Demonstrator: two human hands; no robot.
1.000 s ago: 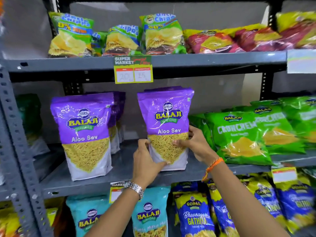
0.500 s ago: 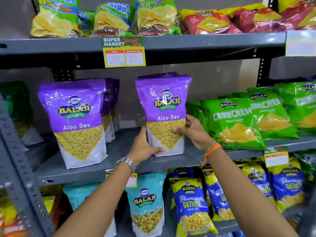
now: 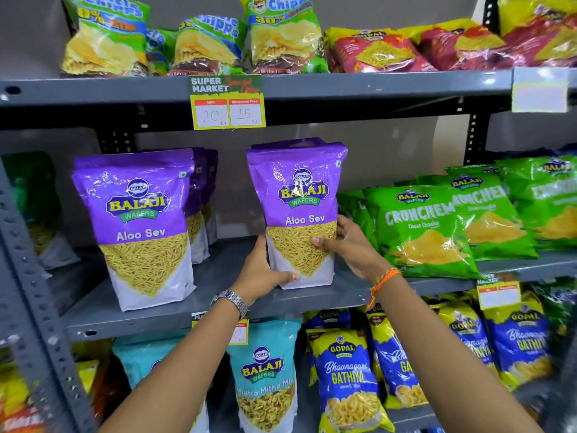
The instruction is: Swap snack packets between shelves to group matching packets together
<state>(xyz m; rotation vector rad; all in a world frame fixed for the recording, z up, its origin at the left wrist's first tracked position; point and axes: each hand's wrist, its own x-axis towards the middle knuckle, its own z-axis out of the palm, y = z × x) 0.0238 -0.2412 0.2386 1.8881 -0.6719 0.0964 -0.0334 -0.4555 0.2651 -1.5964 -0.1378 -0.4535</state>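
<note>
A purple Aloo Sev packet [image 3: 298,195] stands upright on the grey middle shelf [image 3: 218,307], with another purple pack right behind it. My left hand [image 3: 265,270] grips its lower left corner. My right hand [image 3: 349,242] holds its right edge, thumb across the front. To the left stands a second purple Aloo Sev packet [image 3: 140,223] with more purple packs behind it. Green Crunchem packets [image 3: 427,226] lean on the same shelf just right of my right hand.
The top shelf holds green Uncle Chipps bags [image 3: 281,35] and red-yellow Gopal packets [image 3: 381,51]. A price tag [image 3: 228,104] hangs from its edge. Below are teal Balaji packets [image 3: 265,379] and blue-yellow Gopal Gathiya packets [image 3: 346,376]. A grey slotted upright [image 3: 28,295] borders the left.
Both hands stay on the same purple packet at its spot on the shelf. The view has shifted slightly between frames; the packet stands a little straighter.
</note>
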